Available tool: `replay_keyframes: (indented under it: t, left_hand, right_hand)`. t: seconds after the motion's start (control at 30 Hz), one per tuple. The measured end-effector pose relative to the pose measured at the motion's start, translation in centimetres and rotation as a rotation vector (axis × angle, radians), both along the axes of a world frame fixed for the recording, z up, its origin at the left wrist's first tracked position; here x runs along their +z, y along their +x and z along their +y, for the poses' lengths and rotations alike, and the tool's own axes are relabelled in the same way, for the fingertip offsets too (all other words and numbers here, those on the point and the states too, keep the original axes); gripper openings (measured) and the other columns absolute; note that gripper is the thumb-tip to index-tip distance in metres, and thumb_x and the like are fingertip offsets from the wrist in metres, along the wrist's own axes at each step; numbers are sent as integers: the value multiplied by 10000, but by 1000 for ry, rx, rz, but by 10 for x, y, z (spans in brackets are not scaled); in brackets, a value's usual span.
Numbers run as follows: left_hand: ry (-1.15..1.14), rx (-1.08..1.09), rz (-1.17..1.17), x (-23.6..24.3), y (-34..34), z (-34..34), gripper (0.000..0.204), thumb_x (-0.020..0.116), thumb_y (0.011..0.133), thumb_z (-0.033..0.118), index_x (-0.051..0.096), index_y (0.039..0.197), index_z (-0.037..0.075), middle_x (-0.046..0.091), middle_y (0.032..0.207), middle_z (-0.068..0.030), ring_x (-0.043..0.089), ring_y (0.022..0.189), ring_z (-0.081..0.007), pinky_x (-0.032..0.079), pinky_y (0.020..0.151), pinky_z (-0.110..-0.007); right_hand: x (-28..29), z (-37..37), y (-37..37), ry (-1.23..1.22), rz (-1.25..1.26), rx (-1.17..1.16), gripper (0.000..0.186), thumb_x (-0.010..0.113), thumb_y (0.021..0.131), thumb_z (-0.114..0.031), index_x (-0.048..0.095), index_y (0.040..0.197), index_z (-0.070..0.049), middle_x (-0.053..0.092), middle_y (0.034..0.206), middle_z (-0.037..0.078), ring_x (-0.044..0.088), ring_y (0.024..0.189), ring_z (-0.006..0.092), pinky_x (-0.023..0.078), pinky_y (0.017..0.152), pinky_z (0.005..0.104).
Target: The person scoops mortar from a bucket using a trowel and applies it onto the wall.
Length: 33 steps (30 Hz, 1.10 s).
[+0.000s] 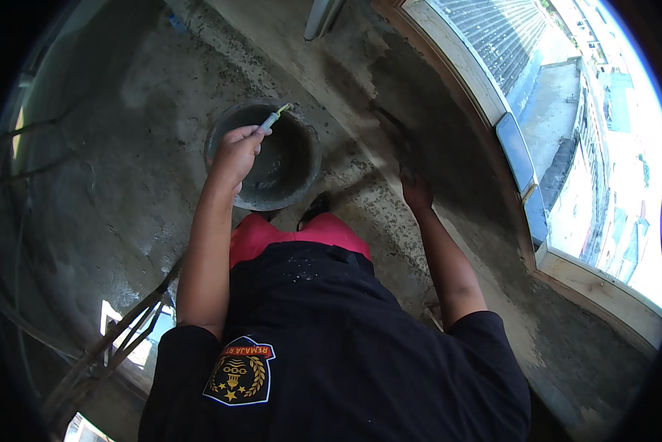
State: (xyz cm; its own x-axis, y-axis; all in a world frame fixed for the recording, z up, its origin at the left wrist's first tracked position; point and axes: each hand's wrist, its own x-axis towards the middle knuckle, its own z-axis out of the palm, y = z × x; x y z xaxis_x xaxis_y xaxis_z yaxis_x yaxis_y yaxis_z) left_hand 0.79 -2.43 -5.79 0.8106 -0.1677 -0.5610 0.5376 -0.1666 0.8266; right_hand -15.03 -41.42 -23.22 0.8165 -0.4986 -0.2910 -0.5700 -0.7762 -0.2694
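My left hand [237, 156] is closed round a short pale tube [270, 122] with a thin, bent yellowish end pointing up and to the right. It is held over a round grey tub [256, 199] on the floor, whose inside looks dark and whose contents I cannot make out. Off to the right, my right hand [417, 193] reaches down to the shaded, damp-looking wall base. Shadow hides its fingers. Beyond them runs a dark narrow streak [390, 121], and whether it is a tool or a shadow I cannot tell.
A window frame [485, 103] opens at the right, with a phone-like dark slab [515, 151] on its edge. Bent poles [117, 335] stand at the lower left beside a bright opening. A white pipe-like post [320, 18] is at the top. The concrete floor [139, 169] looks rough and patchy.
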Motion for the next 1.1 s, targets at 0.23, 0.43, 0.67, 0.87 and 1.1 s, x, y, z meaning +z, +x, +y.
replay_keyframes:
  t: [0.23,0.43,0.67,0.87,1.1]
  left_hand:
    - [-26,28,-23,-7,0,8,213,514,914,190,644,987,38,380,619,87,302,519,2,211,460,-161]
    - [-32,15,0,-9,3,8,215,513,912,173,640,993,20,372,616,87,300,520,1,208,455,-162]
    - [-63,-21,-1,-11,5,12,214,508,912,163,638,995,15,371,617,85,300,529,-3,212,475,-165]
    - [-60,11,12,-9,0,22,219,495,914,163,636,993,16,368,616,82,294,529,-11,214,481,-172]
    - [-88,-55,22,-16,4,20,212,502,908,166,641,985,27,386,620,74,321,537,-13,246,487,-184]
  right_hand:
    - [-22,-7,11,-17,35,-74,576,500,817,-512,592,1090,-14,563,1085,276,520,1053,418,409,895,460]
    - [-42,-13,8,-69,61,-26,598,477,827,-531,569,1121,-19,524,1171,261,491,1100,400,402,919,436]
    - [-29,-3,-1,-84,109,-135,615,445,830,-565,557,1166,-61,524,1203,221,501,1107,379,414,915,438]
    - [23,37,1,-46,206,-189,588,446,826,-564,587,1143,-89,578,1127,203,543,1050,380,443,875,461]
    - [-37,-20,16,-296,97,191,478,418,870,-503,607,1108,-134,596,1098,188,562,1012,376,451,858,459]
